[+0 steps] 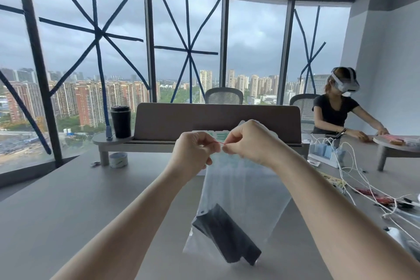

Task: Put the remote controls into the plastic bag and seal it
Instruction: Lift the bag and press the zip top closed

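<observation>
A clear plastic bag (244,188) hangs in the air above the grey table (75,207), held up by its top edge. Black remote controls (225,240) lie tilted inside the bag at its bottom. My left hand (195,149) pinches the top edge at the left. My right hand (247,141) pinches it at the right, close to the left hand. A thin red seal strip (220,142) shows between the fingertips of both hands. The bag's mouth is mostly hidden behind my hands.
A black tumbler (121,121) stands on a monitor riser (159,142) behind a brown divider panel (218,121). A tape roll (118,159) sits under the riser. White cables (356,184) and chargers spread at right. Another person (341,111) in a headset works at the far right.
</observation>
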